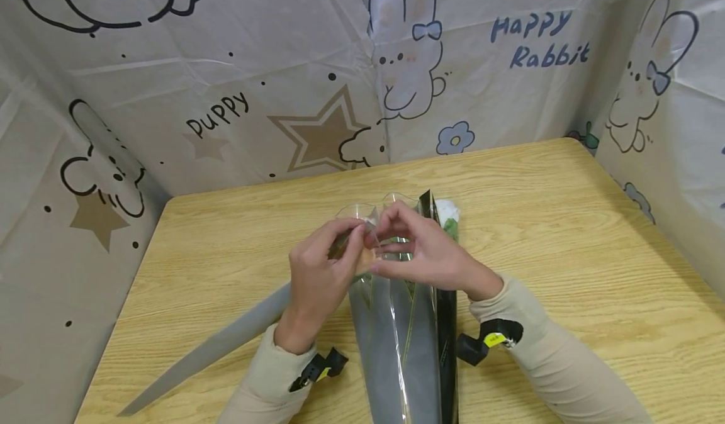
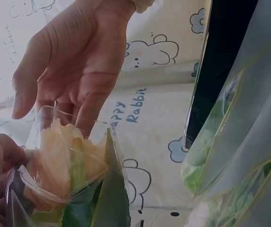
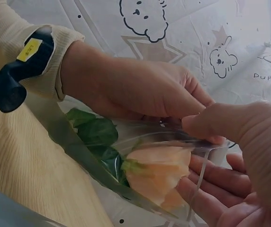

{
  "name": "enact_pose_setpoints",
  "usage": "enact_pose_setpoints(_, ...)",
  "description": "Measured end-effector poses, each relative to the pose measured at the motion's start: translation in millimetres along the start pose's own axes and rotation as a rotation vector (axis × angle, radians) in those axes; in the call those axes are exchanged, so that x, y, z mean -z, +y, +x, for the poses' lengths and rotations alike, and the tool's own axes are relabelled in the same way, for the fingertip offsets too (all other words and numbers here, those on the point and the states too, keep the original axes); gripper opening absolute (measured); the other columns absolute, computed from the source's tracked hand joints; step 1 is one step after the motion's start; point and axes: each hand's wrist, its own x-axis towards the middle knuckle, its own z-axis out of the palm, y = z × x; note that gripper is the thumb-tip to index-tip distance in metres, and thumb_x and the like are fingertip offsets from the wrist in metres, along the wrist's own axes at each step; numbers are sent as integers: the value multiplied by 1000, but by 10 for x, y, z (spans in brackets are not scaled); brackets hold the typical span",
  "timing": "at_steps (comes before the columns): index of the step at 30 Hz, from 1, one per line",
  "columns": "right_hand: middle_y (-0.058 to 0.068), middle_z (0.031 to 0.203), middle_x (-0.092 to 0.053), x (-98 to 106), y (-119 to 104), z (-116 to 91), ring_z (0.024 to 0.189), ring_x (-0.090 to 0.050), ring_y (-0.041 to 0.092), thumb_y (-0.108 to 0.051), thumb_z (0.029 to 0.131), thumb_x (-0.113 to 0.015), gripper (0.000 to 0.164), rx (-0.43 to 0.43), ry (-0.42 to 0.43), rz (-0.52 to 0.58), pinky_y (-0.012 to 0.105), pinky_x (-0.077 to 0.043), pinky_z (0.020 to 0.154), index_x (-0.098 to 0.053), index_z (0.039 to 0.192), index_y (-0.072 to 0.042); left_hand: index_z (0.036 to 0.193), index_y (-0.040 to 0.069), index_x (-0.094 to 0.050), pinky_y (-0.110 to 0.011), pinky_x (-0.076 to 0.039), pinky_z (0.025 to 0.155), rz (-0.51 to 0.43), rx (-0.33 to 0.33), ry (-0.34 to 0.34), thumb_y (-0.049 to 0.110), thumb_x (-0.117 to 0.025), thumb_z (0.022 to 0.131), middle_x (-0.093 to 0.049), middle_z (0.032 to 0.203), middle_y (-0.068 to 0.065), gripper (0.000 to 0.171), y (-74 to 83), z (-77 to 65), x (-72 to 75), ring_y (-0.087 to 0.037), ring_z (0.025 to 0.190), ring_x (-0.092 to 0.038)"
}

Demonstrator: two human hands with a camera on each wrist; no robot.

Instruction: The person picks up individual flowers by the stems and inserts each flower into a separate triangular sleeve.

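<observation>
A peach-coloured flower (image 3: 159,175) with green leaves (image 3: 97,132) sits inside a clear wrapping sleeve (image 2: 121,175). My left hand (image 1: 323,260) pinches the sleeve near its open end, thumb against the fingers. Opposite it, my right hand (image 1: 427,251) reaches around the sleeve's mouth. Its fingers (image 2: 88,111) extend behind the clear rim, close to the petals, with the thumb spread apart from them. The sleeve's grey lower part (image 1: 226,329) slants down to the left across the table, passing beneath my left wrist.
More wrapped flowers in grey sleeves (image 1: 391,348) lie lengthwise on the wooden table (image 1: 566,254), just below my hands. A black sleeve (image 1: 447,336) runs along their right side, with a whitish bloom (image 1: 447,210) at its far end. Printed cloth walls (image 1: 272,53) surround the table.
</observation>
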Motion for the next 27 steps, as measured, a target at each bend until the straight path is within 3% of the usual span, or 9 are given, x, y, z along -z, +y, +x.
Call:
enact_pose_setpoints(4, 15, 121, -64, -5, -2, -9, 116, -71, 29, -2, 83, -84, 47, 28, -23, -18, 30, -62, 96, -46, 110, -4, 98, -4, -74, -14, -57, 58, -21, -19, -13, 2, -70, 96, -79, 89, -15, 7, 28, -5, -9, -13, 64, -71)
enact_pose_setpoints(10, 19, 123, -68, -27, 10, -16, 112, -74, 28, -1, 84, -83, 48, 74, -71, -34, 33, -64, 91, -40, 105, -4, 98, -3, -74, -20, -61, 63, -32, -38, -3, 1, -72, 94, -79, 89, -15, 6, 49, -13, -28, -17, 69, -74)
enact_pose_setpoints(17, 17, 123, -70, 50, -11, -18, 113, -74, 26, -5, 85, -84, 48, 77, -75, -53, 36, -63, 95, -46, 115, -4, 98, -4, -74, -17, -59, 60, -32, -42, 6, 1, -71, 95, -79, 90, -16, 7, 49, -7, -13, -17, 68, -75)
enact_pose_setpoints(27, 13, 118, -69, 285, -11, -24, 111, -72, 27, -4, 81, -87, 50, 86, 25, -134, 33, -62, 97, -56, 121, -6, 97, -2, -75, -14, -51, 53, -20, -41, 50, 2, -72, 94, -78, 83, -13, 6, 26, 6, 27, -11, 59, -64)
